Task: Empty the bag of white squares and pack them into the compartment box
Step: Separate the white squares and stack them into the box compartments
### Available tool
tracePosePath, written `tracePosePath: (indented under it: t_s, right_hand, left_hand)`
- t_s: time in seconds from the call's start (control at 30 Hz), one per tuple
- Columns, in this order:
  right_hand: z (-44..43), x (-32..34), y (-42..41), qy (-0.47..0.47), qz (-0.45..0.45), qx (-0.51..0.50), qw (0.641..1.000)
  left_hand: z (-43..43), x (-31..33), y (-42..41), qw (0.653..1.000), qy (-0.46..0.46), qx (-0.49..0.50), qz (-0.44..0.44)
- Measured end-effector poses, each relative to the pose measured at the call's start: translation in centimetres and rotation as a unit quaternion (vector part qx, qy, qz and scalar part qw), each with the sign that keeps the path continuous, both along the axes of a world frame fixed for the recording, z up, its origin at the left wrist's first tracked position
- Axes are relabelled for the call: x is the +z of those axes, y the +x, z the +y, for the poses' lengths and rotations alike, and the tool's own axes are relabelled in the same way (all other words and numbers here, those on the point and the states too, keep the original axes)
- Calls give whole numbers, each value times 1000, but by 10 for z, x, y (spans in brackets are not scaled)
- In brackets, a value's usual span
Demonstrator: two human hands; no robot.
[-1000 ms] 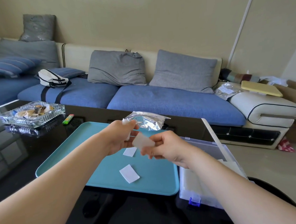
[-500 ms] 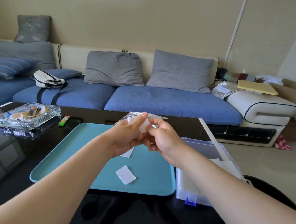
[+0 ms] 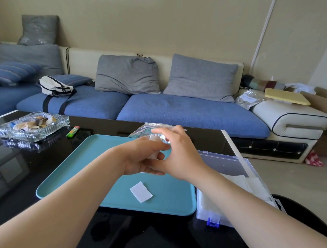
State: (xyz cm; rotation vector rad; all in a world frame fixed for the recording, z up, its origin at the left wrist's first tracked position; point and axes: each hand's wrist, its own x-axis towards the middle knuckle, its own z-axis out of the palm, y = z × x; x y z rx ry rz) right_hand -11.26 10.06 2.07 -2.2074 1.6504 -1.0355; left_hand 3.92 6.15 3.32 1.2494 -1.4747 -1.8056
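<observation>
My left hand (image 3: pixel 139 159) is curled round a small stack of white squares (image 3: pixel 153 155) above the teal tray (image 3: pixel 82 167). My right hand (image 3: pixel 178 151) lies against it, and its fingers and thumb pinch the same stack from the top and right. Just behind my hands, the clear foil bag (image 3: pixel 147 128) lies at the tray's far edge. One loose white square (image 3: pixel 141 191) sits on the tray near its front. The clear compartment box (image 3: pixel 223 159) stands open to the right of the tray, partly hidden by my right forearm.
The tray and box sit on a black glass table (image 3: pixel 27 165). A glass ashtray (image 3: pixel 32 126) and a green lighter (image 3: pixel 73 131) are at the far left. A blue sofa (image 3: pixel 186 112) with grey cushions runs behind the table.
My right hand has carried its white square up to my left hand. Both hands now close together on the stack. The second loose square on the tray is now hidden beneath them.
</observation>
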Motion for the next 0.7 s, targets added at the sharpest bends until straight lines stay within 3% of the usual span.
tracePosePath:
  t_s: [0.13,0.37,0.53,0.7]
  right_hand:
    - [-1,-6,0,-51,-36,53,997]
    - [0,-9,2,-82,-18,76,994]
    - [-5,-7,-4,-81,6,100,992]
    - [-5,-14,-1,-53,-32,101,993]
  left_hand:
    - [2,2,-4,1000,7,-12,2]
    - [4,7,-1,999,5,-37,3]
    - [2,4,6,999,21,-32,-15]
    - [3,3,7,999,13,-32,4]
